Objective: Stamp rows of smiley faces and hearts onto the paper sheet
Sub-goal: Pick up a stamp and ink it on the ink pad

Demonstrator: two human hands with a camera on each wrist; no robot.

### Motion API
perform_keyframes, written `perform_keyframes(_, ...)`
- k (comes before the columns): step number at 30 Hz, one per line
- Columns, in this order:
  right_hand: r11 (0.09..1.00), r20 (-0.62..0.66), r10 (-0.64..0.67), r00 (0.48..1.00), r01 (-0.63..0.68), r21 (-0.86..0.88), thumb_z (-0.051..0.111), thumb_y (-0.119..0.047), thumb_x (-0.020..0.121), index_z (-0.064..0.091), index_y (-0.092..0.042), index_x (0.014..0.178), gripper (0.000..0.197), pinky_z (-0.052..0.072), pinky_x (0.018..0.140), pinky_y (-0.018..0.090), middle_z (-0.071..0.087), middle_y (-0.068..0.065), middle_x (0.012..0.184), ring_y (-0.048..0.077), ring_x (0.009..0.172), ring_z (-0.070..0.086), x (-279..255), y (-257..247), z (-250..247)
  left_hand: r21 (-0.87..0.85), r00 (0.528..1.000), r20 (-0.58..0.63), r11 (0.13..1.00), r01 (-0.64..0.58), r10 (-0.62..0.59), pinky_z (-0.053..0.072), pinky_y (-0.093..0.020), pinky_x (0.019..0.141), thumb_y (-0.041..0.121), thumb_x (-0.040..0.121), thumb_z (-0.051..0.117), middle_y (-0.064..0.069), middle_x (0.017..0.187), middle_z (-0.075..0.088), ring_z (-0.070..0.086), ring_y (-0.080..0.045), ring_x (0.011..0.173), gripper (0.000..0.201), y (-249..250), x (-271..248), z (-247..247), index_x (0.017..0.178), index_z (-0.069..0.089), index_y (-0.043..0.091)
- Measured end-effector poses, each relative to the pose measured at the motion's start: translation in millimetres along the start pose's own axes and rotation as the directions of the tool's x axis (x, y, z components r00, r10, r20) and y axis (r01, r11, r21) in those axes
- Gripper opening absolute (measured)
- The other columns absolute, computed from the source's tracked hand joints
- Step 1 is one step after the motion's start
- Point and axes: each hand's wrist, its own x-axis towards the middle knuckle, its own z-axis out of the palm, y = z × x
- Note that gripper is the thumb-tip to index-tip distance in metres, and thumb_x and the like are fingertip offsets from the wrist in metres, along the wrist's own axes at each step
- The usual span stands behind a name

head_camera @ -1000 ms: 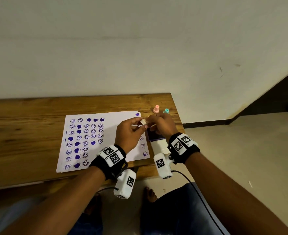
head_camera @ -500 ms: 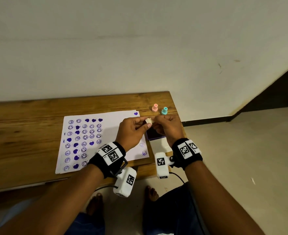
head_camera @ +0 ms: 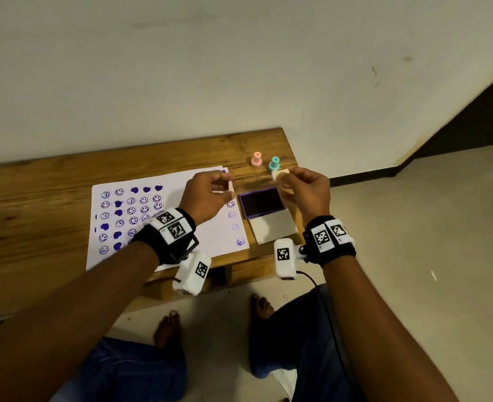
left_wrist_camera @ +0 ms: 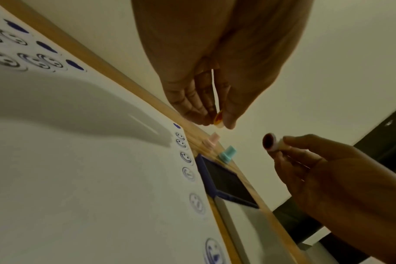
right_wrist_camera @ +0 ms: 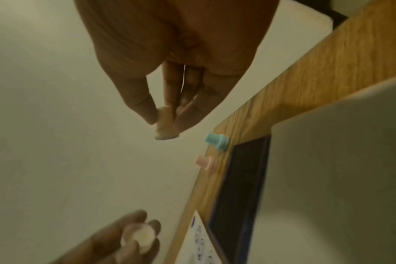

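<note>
The white paper sheet (head_camera: 219, 230) lies on the wooden table (head_camera: 36, 204), with purple smiley faces and hearts in rows on its left part and a column of smileys (left_wrist_camera: 185, 157) down its right edge. My left hand (head_camera: 228, 192) hovers above the sheet's top right corner and pinches a small clear cap (head_camera: 230, 185), also seen as the cap (right_wrist_camera: 139, 235). My right hand (head_camera: 283, 181) is raised over the ink pad and pinches a cream stamp (head_camera: 280, 173). The stamp's inked round face (left_wrist_camera: 269, 142) points toward the left hand.
An open purple ink pad (head_camera: 262, 202) lies right of the sheet, its grey lid (head_camera: 274, 227) folded toward the table's front edge. A pink stamp (head_camera: 256, 159) and a teal stamp (head_camera: 273, 163) stand behind the pad near the table's right end. The floor lies beyond.
Both hands were together on the cream stamp; they have now pulled apart. The cap has come off in my left hand, and the stamp stays in my right.
</note>
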Motion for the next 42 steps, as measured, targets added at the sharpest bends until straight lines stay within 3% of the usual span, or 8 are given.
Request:
perform_keyframes(5,0.938,0.029,-0.165,0.986,0.165,-0.306,0.083,-0.027,0.078,0.076,-0.019,0.110,0.033,0.063,0.071,0.041,0.076,0.000,0.097,0.018,0.088,0.073,5.7,29.8,8.4,-0.006,0.999,-0.032,1.000,0.024,-0.024,0.050,-0.012,0.065,-0.002,0.074,0.076,-0.002,0.097,0.071,0.067,-0.002,0.069,0.030,3.0,39.5,-4.4,0.100,0.071,0.013)
perform_keyframes(11,0.822,0.095,-0.332,0.938,0.338,-0.459,0.081,-0.030,0.082,0.076,-0.017,0.112,0.033,0.061,0.076,0.035,0.076,-0.003,0.095,0.006,0.082,0.070,13.3,33.1,11.5,0.032,0.998,0.024,0.998,0.061,-0.061,0.056,-0.027,0.073,-0.007,0.071,0.075,-0.011,0.095,0.072,0.066,-0.015,0.077,0.035,8.7,85.5,3.6,0.103,0.072,0.007)
perform_keyframes(15,0.816,0.107,-0.319,0.942,0.331,-0.474,0.081,-0.032,0.082,0.076,-0.018,0.108,0.030,0.060,0.075,0.029,0.076,-0.006,0.092,0.002,0.080,0.069,21.2,37.0,8.2,0.171,0.987,0.139,0.983,0.060,-0.084,0.056,-0.033,0.085,-0.001,0.070,0.080,-0.010,0.094,0.074,0.067,-0.016,0.083,0.034,3.8,98.9,21.7,0.102,0.073,0.009)
perform_keyframes(20,0.809,0.113,-0.317,0.942,0.331,-0.485,0.082,-0.031,0.081,0.079,-0.019,0.101,0.024,0.051,0.066,0.011,0.075,-0.010,0.089,-0.002,0.075,0.066,24.2,37.9,6.6,0.363,0.981,0.194,0.931,-0.049,-0.024,0.044,-0.013,0.067,0.011,0.073,0.080,-0.001,0.090,0.071,0.063,-0.009,0.079,0.031,2.1,100.1,32.9,0.103,0.074,0.016)
perform_keyframes(22,0.813,0.110,-0.311,0.944,0.324,-0.483,0.082,-0.032,0.082,0.078,-0.019,0.102,0.024,0.053,0.067,0.015,0.075,-0.009,0.090,0.000,0.073,0.066,25.0,37.0,4.4,0.402,0.978,0.207,0.912,-0.085,0.000,0.039,-0.006,0.059,0.014,0.073,0.081,-0.001,0.089,0.072,0.062,-0.009,0.076,0.032,2.2,100.9,31.6,0.104,0.074,0.016)
perform_keyframes(27,0.829,0.087,-0.276,0.957,0.283,-0.482,0.082,-0.035,0.081,0.078,-0.020,0.103,0.027,0.061,0.075,0.036,0.075,-0.009,0.089,0.006,0.077,0.069,25.0,33.4,2.8,0.430,0.978,0.209,0.896,-0.109,0.019,0.042,-0.019,0.074,0.029,0.073,0.082,0.001,0.101,0.071,0.062,-0.009,0.081,0.043,9.9,95.1,18.6,0.113,0.071,0.018)
perform_keyframes(35,0.750,0.128,-0.283,0.951,0.302,-0.588,0.083,-0.033,0.078,0.080,-0.019,0.094,0.021,0.058,0.073,0.026,0.076,-0.008,0.085,0.004,0.078,0.068,14.6,34.1,7.5,0.402,0.965,0.258,0.904,-0.145,0.040,0.035,-0.003,0.061,0.030,0.072,0.082,0.003,0.112,0.065,0.057,-0.010,0.086,0.057,5.7,47.0,10.3,0.125,0.064,0.020)
perform_keyframes(42,0.692,0.161,-0.316,0.935,0.343,-0.635,0.082,-0.027,0.080,0.079,-0.017,0.093,0.016,0.055,0.070,0.021,0.076,-0.004,0.086,0.009,0.078,0.069,2.8,32.6,7.9,0.430,0.915,0.403,0.874,-0.228,0.040,0.038,-0.017,0.083,0.026,0.068,0.086,-0.002,0.123,0.053,0.046,-0.008,0.097,0.078,6.0,26.4,16.7,0.137,0.052,0.015)
